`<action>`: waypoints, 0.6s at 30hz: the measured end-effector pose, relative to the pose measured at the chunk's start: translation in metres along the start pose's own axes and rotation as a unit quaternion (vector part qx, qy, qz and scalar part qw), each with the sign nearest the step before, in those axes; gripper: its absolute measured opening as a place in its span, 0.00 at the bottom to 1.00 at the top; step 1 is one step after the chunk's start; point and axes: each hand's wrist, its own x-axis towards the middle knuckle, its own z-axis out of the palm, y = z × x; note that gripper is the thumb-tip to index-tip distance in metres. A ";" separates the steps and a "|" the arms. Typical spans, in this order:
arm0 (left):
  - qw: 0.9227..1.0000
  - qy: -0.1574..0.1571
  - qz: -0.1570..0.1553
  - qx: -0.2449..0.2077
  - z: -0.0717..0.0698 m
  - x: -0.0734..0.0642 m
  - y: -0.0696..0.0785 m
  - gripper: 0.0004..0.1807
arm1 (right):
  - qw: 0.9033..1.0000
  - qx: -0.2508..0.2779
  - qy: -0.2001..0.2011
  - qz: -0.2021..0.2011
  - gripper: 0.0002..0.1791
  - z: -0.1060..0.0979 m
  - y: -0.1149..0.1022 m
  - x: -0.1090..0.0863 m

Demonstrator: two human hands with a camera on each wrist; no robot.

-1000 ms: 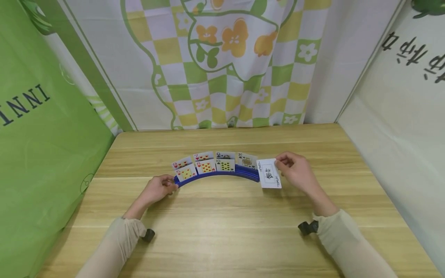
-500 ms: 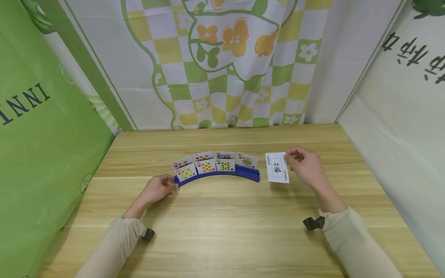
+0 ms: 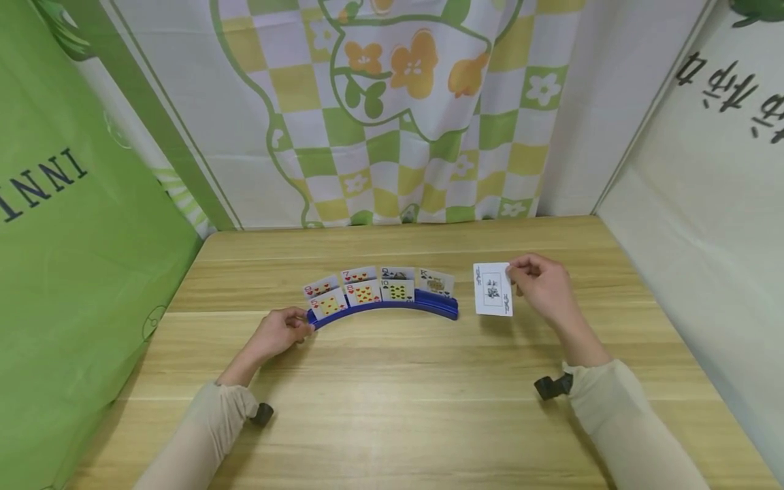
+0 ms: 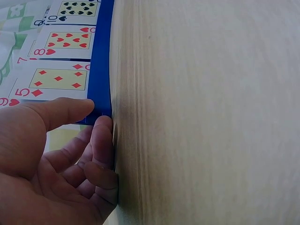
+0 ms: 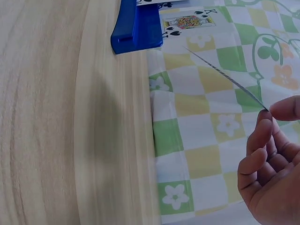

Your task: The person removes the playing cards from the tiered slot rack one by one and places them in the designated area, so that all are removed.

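A curved blue playing-card holder (image 3: 436, 305) stands on the table with cards upright in two rows. Its front row has the five of diamonds (image 3: 329, 304), eight of hearts (image 3: 364, 293) and ten of spades (image 3: 397, 291). Behind them are a nine, a seven, a queen and, at the right, the king of spades (image 3: 436, 282). My left hand (image 3: 282, 333) grips the holder's left end between thumb and fingers. Right of the holder, my right hand (image 3: 542, 286) pinches a joker card (image 3: 493, 289) by its right edge, raised above the table; the right wrist view shows it edge-on.
The wooden table (image 3: 392, 408) carries the holder near its middle. A checked curtain (image 3: 422, 170) hangs behind the far edge. A green sheet (image 3: 79, 272) borders the left side, and a white sheet (image 3: 692, 204) the right.
My right hand has carried the joker right and slightly away from me, from the holder's right end to a spot apart from it. The left hand and holder have stayed put.
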 end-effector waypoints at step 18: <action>1.000 0.001 0.002 -0.003 0.001 -0.002 0.001 0.22 | 0.999 -0.011 -0.024 0.018 0.16 0.015 0.012 0.041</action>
